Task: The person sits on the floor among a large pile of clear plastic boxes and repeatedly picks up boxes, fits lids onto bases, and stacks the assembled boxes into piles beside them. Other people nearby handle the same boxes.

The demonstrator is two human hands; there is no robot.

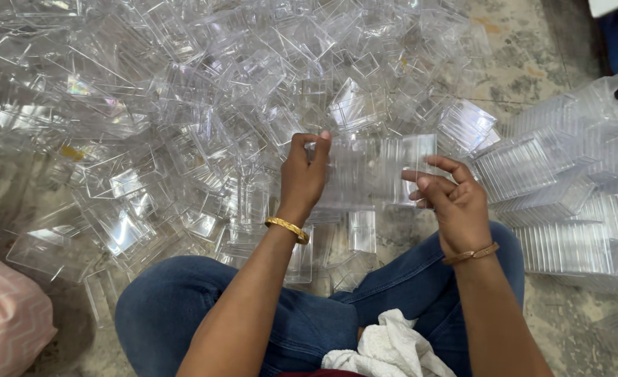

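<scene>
Holding a nested row of clear boxes [375, 171] between both hands.
Left hand [303, 174] pinched on its near end, right hand [452, 199] fingers clamped on the far end; loose boxes [148, 126] heaped beyond, finished stacks [560, 202] right of the right hand; squaring the row likely next.

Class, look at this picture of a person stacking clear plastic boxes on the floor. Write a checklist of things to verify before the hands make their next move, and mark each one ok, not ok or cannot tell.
1. Left hand grips one end of the stack: ok.
2. Right hand supports the other end: ok, its fingers touch it.
3. Stack held level between the hands: ok.
4. Boxes in the stack fully nested: cannot tell, the clear plastic blurs the edges.
5. Loose pile within reach: ok, it lies just ahead of the knees.
6. Finished stacks lie tidy on the right: ok.
</scene>
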